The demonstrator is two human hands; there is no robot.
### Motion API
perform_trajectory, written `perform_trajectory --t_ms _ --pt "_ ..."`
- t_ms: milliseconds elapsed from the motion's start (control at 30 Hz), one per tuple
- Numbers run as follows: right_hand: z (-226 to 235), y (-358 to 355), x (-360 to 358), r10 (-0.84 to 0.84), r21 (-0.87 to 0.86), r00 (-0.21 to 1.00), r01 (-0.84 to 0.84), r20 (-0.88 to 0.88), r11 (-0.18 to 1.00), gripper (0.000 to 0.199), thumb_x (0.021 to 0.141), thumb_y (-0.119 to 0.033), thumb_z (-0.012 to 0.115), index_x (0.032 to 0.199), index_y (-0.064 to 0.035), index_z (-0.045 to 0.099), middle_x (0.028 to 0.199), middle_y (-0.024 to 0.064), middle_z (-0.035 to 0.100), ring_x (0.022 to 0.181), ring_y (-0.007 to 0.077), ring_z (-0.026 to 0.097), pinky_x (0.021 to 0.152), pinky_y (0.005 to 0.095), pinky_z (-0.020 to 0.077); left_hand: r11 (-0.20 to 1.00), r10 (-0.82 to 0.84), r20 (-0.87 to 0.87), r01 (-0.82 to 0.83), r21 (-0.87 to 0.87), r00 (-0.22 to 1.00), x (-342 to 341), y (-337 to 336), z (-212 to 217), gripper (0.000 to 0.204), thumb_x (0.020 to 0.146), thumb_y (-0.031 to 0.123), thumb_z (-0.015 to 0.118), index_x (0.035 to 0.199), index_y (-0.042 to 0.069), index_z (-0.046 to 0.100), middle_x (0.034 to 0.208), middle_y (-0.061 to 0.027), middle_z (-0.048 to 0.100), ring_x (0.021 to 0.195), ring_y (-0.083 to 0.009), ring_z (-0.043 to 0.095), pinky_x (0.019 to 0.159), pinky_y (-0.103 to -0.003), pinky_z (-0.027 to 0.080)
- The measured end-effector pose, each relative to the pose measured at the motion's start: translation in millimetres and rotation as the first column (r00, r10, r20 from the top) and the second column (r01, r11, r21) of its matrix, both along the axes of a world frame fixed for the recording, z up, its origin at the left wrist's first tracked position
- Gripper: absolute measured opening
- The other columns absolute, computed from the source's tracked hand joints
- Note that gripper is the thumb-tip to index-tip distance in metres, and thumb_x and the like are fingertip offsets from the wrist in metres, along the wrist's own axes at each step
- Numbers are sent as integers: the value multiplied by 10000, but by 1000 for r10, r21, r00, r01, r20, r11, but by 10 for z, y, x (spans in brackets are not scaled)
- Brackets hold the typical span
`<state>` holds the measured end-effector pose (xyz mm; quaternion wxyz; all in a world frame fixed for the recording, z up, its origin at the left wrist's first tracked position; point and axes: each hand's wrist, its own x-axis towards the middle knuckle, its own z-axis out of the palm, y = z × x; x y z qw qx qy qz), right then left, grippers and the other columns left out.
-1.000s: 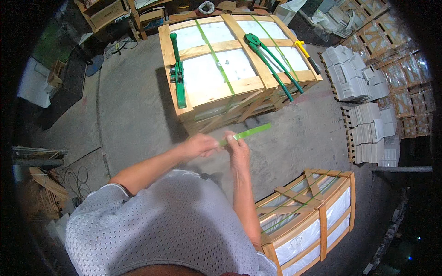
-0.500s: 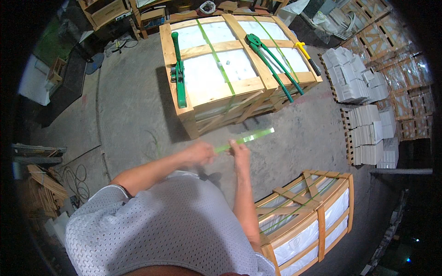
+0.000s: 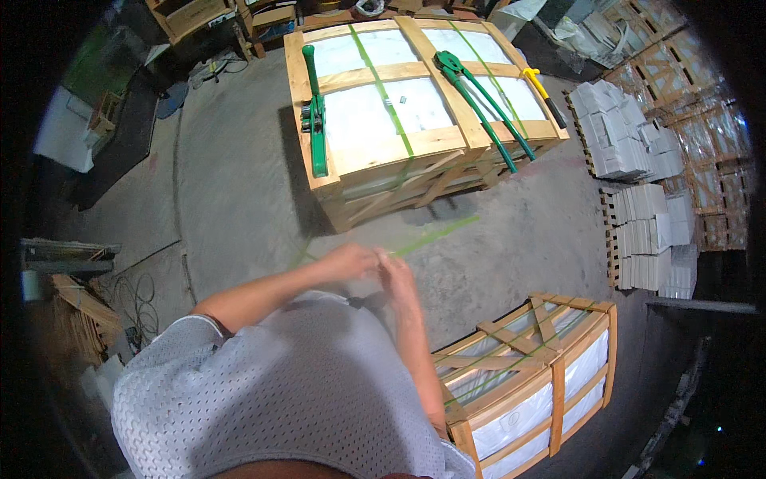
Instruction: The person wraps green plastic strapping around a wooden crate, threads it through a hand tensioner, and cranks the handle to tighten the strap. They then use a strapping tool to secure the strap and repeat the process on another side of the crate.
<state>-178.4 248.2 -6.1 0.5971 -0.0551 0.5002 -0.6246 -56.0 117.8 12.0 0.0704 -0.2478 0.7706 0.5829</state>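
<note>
Grey concrete floor spreads around us. Closest in, our pale mesh shirt fills the lower part of the view. Just past it a green strip juts from our fingertips over the floor, its loose end toward the far right.

It might slip or spring if the pinch loosened, we judge, and its thin edge could nick bare fingers if it were dragged through them.

Our left hand reaches across with the elbow bent outward, meeting our right hand, whose forearm rises from the lower right. Right fingers look closed on the strip; the left are curled beside them, too blurred for us to tell whether they grip it.

To our right stands a smaller wooden crate. Farther off is a larger crate: a green lever tool lies along its left edge, long-handled green cutters poke past its near edge, where a bump could perhaps topple them, and a yellow-and-black tool lies at its right edge. Beyond that edge sit white stacks.
</note>
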Motion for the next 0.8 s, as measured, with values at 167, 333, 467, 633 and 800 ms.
perform_trajectory --t_ms 167,333,467,633,800 --pt "87 197 -511 -120 38 975 129 -188 991 349 930 -267 584 1107 33 603 1026 116 645 859 175 617 763 301 512 984 -59 23 62 -167 998 75 -37 -45 363 947 360 521 914 25 657 719 -102 641 681 -204 601 639 -373 474" --pt "27 556 -1208 -335 38 900 359 -278 933 365 952 -276 556 1113 51 577 969 133 655 733 154 620 647 274 527 982 -90 17 91 -163 996 188 -221 -130 378 933 347 511 781 22 630 670 -111 601 631 -209 561 623 -382 456" --pt "-247 835 -1449 -62 182 687 276 -724 944 343 943 -265 573 953 71 642 843 148 676 681 193 647 613 306 524 993 -88 2 88 -77 996 60 -1 -45 395 922 343 507 708 24 599 630 -117 564 602 -208 536 611 -382 444" --pt "-633 1137 -1616 179 231 203 272 -963 934 346 934 -270 584 842 59 637 679 116 635 609 196 618 577 350 488 979 -133 -63 121 -165 989 -181 454 110 414 959 350 476 729 26 590 624 -84 563 585 -195 529 592 -369 432" --pt "-597 1464 -2046 -554 128 771 612 -313 780 291 935 -279 589 1013 -1 628 875 90 635 786 220 602 646 375 480 920 -185 120 215 -329 975 -116 553 84 363 944 366 497 830 44 620 701 -135 624 672 -324 607 635 -424 465"
